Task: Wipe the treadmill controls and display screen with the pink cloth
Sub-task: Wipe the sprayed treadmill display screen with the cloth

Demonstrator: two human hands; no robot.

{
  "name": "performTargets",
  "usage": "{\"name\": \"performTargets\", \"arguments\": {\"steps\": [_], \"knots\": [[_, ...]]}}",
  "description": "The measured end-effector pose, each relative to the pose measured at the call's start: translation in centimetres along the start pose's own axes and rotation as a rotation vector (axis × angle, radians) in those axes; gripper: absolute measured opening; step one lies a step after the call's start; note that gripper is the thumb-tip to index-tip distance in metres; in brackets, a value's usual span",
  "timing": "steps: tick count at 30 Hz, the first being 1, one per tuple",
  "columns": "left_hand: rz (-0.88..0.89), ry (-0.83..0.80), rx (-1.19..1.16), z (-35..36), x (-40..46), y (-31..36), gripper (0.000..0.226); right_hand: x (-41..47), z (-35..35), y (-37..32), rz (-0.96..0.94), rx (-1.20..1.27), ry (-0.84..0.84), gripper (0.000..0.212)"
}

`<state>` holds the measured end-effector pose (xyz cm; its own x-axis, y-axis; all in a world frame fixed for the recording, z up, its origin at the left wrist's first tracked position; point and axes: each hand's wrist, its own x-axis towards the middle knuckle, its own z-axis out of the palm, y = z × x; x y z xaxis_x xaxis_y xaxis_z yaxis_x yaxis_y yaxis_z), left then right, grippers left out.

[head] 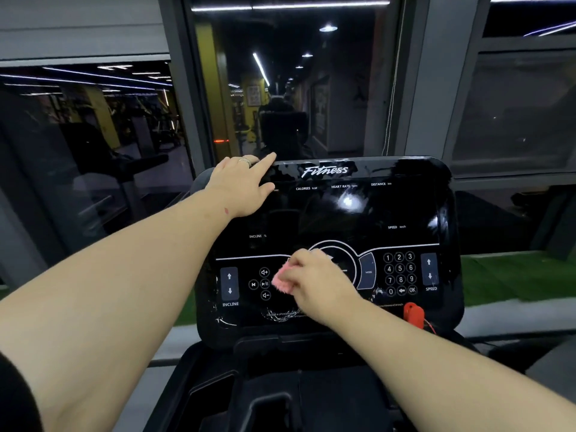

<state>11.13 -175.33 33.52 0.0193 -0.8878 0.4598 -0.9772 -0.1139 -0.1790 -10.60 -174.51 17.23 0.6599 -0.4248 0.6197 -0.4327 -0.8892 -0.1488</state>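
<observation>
Your right hand (pixel 314 282) grips the pink cloth (pixel 282 280), bunched small against the treadmill console (pixel 405 213) beside the media buttons. Your left hand (pixel 241 185) rests relaxed on the console's top-left corner

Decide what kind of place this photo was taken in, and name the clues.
Most likely a gym. A treadmill console marked "Fitness" has incline and speed buttons, a red safety key is clipped on, and dim exercise machines show through the glass.
</observation>
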Motion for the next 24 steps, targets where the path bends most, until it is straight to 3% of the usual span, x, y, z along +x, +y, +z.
{"name": "performTargets", "arguments": {"steps": [4, 5, 10, 13, 16, 17, 22, 24], "knots": [[0.033, -0.002, -0.043, -0.1, -0.7, -1.7, 0.072, 2.8, -3.3, 2.5, 0.411, 0.025, 0.338, 0.036], [0.017, 0.018, -0.035, 0.1, -1.1, -1.9, 0.074, 3.2, -3.3, 2.2, 0.423, 0.011, 0.358, 0.038], [-0.080, 0.110, -0.012, 1.2, -2.8, -2.5, 0.077, 1.2, 1.3, -1.1, -0.063, -0.049, 0.038, 0.040], [-0.048, 0.081, -0.026, 1.4, -3.1, -3.1, 0.084, 2.0, 0.2, -1.3, -0.049, -0.027, 0.021, 0.023], [-0.011, 0.032, -0.037, 1.1, -3.3, -3.5, 0.094, 5.1, -0.3, -1.1, 0.099, 0.041, 0.212, 0.036], [-0.002, 0.025, -0.031, 1.0, -3.4, -3.7, 0.096, 5.8, 0.0, -1.4, 0.092, 0.048, 0.207, 0.038], [0.033, 0.047, -0.007, 1.4, -3.6, -4.2, 0.096, 2.8, 3.4, -3.8, -0.272, -0.089, -0.096, 0.041], [0.042, 0.061, -0.003, 1.5, -3.6, -4.4, 0.096, 2.6, 2.8, -4.0, -0.362, -0.094, -0.110, 0.031]]}}
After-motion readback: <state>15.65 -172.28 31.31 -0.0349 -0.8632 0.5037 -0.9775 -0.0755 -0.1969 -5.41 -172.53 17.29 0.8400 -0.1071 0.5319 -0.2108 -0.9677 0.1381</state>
